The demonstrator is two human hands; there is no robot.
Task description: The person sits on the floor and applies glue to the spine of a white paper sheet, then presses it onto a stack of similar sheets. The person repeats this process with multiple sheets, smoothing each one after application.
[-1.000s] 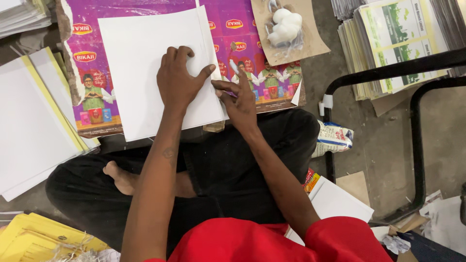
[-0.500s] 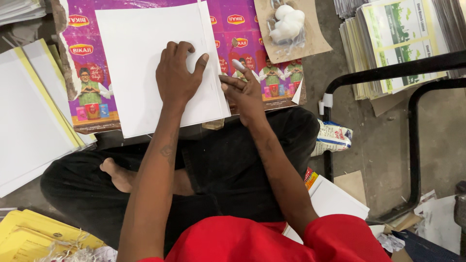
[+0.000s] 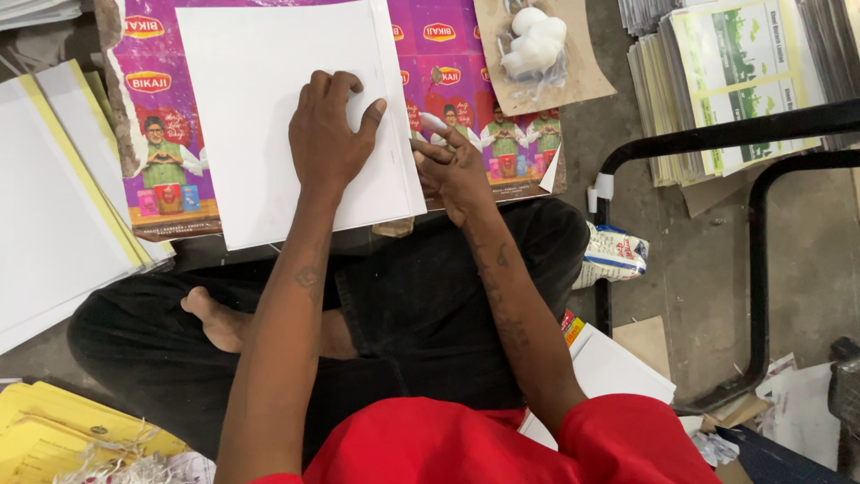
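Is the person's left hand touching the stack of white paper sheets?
Touching: the head view shows the left hand pressed flat on the stack of white paper sheets.

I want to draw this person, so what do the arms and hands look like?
Both arms are bare from the short red sleeves down. The left hand and right hand wear no gloves, and no rings or watch show. Dark tattoo marks run along the right forearm, and a smaller mark sits on the left forearm.

The right hand point(image 3: 457, 166) has slid down the white sheets' point(image 3: 269, 116) right edge, fingers now curled against it.
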